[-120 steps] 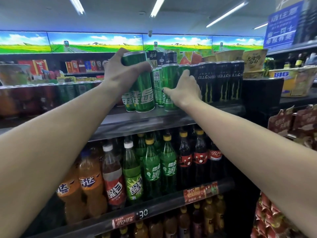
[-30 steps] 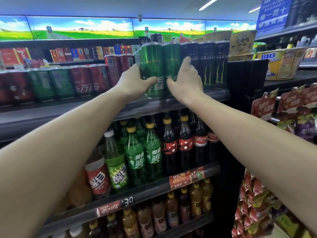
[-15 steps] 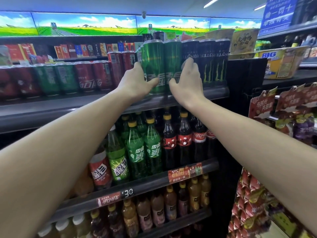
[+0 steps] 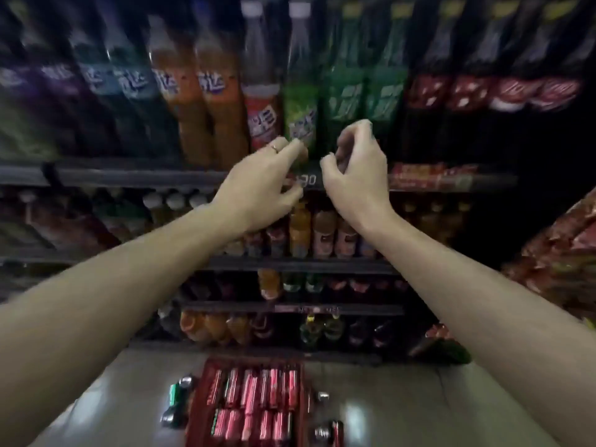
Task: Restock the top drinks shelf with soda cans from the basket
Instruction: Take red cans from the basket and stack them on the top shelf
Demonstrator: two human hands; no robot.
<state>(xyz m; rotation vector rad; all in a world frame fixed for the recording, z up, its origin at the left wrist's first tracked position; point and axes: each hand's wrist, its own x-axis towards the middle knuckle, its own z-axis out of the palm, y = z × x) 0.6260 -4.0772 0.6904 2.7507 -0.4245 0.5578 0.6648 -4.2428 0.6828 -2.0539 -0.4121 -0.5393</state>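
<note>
The view is blurred and points down. My left hand (image 4: 261, 185) and my right hand (image 4: 358, 175) hang in front of the bottle shelves, fingers loosely curled, holding nothing. On the floor below stands a red basket (image 4: 193, 411) filled with several red soda cans (image 4: 251, 404). A green can (image 4: 175, 393) lies on the floor left of the basket, and loose cans (image 4: 329, 432) lie to its right. The top drinks shelf is out of view.
Shelves of soda bottles (image 4: 206, 104) fill the wall ahead, with a shelf rail (image 4: 129, 177) at hand height. Smaller bottles stand on lower shelves (image 4: 300, 266). Red snack bags (image 4: 558, 253) hang at the right. Grey floor (image 4: 419, 408) surrounds the basket.
Both hands have let go of the green cans on the top shelf and dropped away empty. The view has swung down from the top shelf to the lower shelves and the basket.
</note>
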